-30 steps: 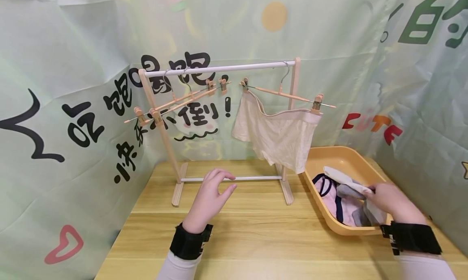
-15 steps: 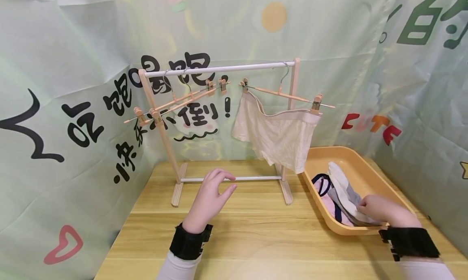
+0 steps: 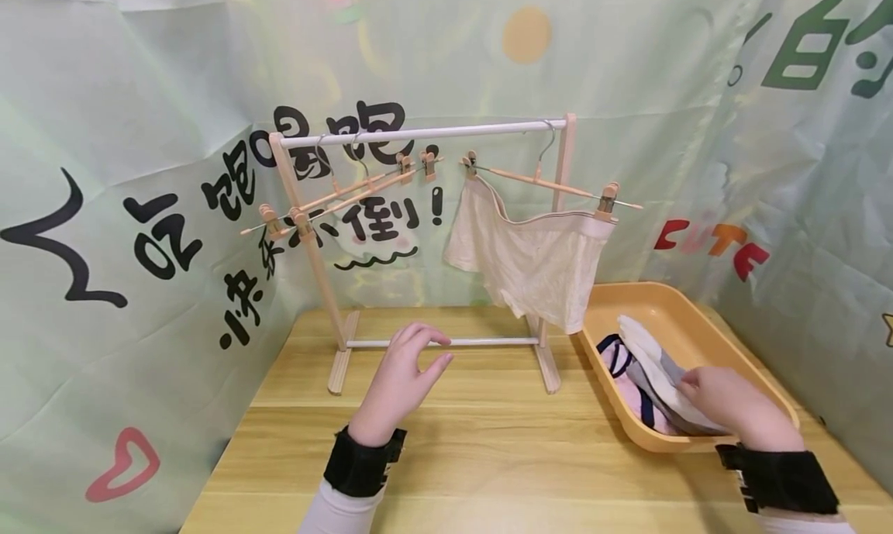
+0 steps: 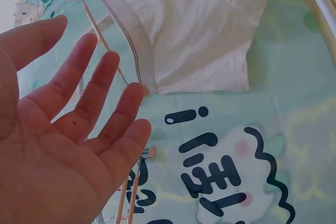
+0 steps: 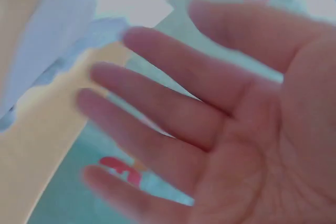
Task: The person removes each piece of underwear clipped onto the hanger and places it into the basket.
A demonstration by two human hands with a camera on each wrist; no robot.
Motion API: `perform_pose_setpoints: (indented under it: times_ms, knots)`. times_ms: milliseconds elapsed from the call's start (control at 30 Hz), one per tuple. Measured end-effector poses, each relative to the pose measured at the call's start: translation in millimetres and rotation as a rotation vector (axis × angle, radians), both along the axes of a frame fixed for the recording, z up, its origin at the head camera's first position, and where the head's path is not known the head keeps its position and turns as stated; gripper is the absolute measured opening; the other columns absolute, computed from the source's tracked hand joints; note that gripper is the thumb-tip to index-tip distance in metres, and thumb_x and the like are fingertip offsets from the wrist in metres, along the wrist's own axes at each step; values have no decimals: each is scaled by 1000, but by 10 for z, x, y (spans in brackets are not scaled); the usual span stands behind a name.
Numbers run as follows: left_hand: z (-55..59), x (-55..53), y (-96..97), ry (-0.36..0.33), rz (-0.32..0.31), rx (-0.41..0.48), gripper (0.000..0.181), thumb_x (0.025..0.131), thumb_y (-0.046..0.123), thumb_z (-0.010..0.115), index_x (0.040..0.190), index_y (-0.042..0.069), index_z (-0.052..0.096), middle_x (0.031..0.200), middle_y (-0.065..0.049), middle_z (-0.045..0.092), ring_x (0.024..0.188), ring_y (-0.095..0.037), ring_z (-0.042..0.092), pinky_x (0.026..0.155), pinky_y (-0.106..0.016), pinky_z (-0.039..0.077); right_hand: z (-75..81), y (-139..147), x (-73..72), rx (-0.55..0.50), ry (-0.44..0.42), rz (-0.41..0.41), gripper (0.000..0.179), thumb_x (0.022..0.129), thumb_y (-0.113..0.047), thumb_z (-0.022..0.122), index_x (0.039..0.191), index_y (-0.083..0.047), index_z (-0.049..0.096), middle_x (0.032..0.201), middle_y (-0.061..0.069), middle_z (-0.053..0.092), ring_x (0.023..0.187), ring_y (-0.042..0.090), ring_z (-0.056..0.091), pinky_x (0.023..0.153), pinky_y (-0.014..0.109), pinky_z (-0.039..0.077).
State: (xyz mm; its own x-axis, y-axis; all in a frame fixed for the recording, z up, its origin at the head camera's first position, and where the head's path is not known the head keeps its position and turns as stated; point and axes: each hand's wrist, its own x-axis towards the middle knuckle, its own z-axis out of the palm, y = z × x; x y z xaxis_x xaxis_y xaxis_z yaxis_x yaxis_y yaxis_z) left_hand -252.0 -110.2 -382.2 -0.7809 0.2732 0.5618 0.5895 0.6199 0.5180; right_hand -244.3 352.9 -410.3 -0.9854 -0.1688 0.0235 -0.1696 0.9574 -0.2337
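Over the yellow basin [image 3: 756, 348] hovers my right hand [image 3: 729, 402], beside a white-and-grey cloth item [image 3: 659, 371]. The right wrist view shows this hand's fingers [image 5: 173, 108] spread and loosely straight, with blurred pale cloth [image 5: 79, 30] near the fingertips; whether they touch cannot be told. A pink garment with navy trim [image 3: 635, 394] lies partly under the white-and-grey item. My left hand [image 3: 401, 379] is held above the table before the rack, fingers relaxed and holding nothing. Cream shorts [image 3: 533, 255] hang by two clips from a hanger [image 3: 558, 184], behind and right of that hand.
A small wooden rack [image 3: 324, 286] with a white top rail [image 3: 425, 133] stands on the wooden table [image 3: 474, 441]. Two more clip hangers [image 3: 349, 197] hang at its left, bearing no clothes. Printed fabric [image 3: 432, 46] encloses the back and sides.
My right hand held up the white-and-grey item a second ago; now that item lies in the basin and the fingers have let go. My left hand has stayed still.
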Motion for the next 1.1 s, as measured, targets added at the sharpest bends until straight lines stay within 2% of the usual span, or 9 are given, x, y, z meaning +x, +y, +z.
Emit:
perform_pose_setpoints:
  times_ms: [67,133,333,533,700,867,1100]
  knots:
    - [6,0,3,0,0,1,14,89,23,66,102,21,65,106,6,61,106,-12,49,91,-42,46,56,-89,-1,-7,103,-7,24,90,-16,58,94,5,68,89,26,69,82,41,62,73,59,50]
    - [8,-1,4,-2,1,2,13,89,23,66,102,21,65,106,6,61,106,-13,49,91,-42,46,111,-210,7,-28,203,-17,23,90,-16,58,95,4,69,89,25,70,81,41,62,72,59,50]
    - [18,0,5,2,1,5,13,88,22,67,102,20,65,106,5,61,106,-14,49,91,-43,46,282,-594,33,-97,429,3,19,89,-18,62,95,-2,70,91,21,71,77,35,63,65,56,51]
    - [18,4,4,1,3,-1,13,89,24,66,101,20,65,106,4,61,106,-14,49,91,-43,46,381,-950,5,-163,617,33,14,86,-18,67,95,-7,69,88,12,69,71,25,60,56,47,50]
    - [0,4,0,-8,7,-1,14,89,24,66,101,19,65,106,5,61,107,-13,48,91,-43,47,428,-1186,-52,-213,759,78,9,84,-14,70,91,-9,69,85,8,67,74,22,61,56,43,50]
    - [-10,8,3,-23,-6,3,16,89,24,66,103,16,66,107,5,61,107,-14,48,91,-44,47,407,-1344,-93,-286,845,129,8,83,-12,70,91,-10,68,85,5,64,75,18,60,54,41,51]
    - [-37,-4,8,-28,0,-10,13,90,25,65,102,22,65,107,7,60,107,-12,48,90,-42,47,347,-1494,-134,-344,869,159,10,85,-16,70,93,-12,68,87,3,63,77,18,60,49,37,50]
